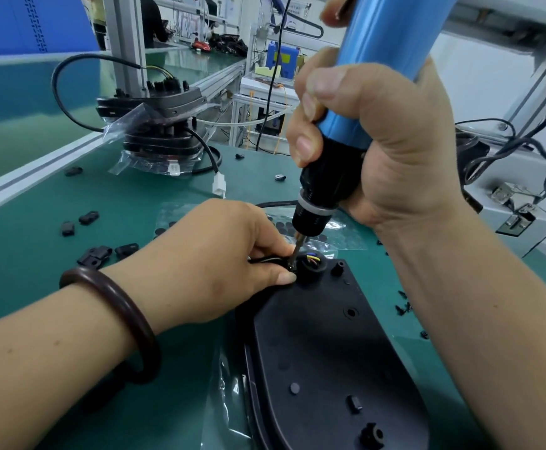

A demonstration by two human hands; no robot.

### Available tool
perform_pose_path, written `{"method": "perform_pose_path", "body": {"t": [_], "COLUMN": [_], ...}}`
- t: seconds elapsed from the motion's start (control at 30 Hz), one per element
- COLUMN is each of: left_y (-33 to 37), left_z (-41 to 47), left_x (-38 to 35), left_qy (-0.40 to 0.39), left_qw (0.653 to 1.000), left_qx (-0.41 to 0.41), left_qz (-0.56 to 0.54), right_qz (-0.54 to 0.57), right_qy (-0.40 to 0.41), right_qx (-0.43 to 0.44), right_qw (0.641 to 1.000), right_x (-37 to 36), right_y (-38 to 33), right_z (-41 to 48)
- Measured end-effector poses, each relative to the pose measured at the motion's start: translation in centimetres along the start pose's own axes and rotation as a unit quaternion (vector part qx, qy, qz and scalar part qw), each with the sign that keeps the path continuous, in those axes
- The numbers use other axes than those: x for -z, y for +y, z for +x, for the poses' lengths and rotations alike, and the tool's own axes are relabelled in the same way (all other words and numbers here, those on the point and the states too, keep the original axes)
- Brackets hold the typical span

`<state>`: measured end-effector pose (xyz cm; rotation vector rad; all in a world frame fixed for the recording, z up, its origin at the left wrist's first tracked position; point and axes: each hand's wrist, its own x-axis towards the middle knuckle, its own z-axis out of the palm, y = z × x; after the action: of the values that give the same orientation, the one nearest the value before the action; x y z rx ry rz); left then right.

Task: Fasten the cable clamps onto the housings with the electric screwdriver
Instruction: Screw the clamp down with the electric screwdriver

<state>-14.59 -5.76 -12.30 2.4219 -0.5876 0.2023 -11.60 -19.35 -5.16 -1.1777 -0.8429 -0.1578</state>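
Black spare clamps (88,217) dot the mat (154,190); left hand (213,254) pinches clamp (283,263), right hand (388,141) grips screwdriver (391,34).

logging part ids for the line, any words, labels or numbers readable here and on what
No text here can be read.
White sheet at the far benches: print too small and blurred to read.
No marking shows on the screwdriver, housing or clamp.
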Motion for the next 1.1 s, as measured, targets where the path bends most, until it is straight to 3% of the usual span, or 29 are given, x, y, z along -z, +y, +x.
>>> {"method": "perform_pose_path", "body": {"t": [0.37,0.53,0.8,1.1], "left_y": [-0.4,-0.5,-0.7,-0.9], "left_z": [-0.1,0.0,0.1,-0.1], "left_x": [-0.2,-0.3,-0.3,-0.4], "left_qy": [-0.005,0.013,0.016,0.004], "left_qw": [0.999,0.998,0.998,0.995], "left_qx": [-0.024,-0.045,-0.058,-0.082], "left_qz": [0.032,0.029,0.030,0.062], "right_qz": [-0.007,0.043,-0.005,-0.025], "right_qy": [-0.052,-0.073,-0.048,0.179], "right_qx": [-0.010,-0.011,0.001,-0.076], "right_qw": [0.999,0.996,0.999,0.981], "right_x": [0.5,0.6,0.7,4.8], "right_y": [0.0,0.2,0.1,-1.9], "right_z": [0.1,0.2,0.0,0.5]}}
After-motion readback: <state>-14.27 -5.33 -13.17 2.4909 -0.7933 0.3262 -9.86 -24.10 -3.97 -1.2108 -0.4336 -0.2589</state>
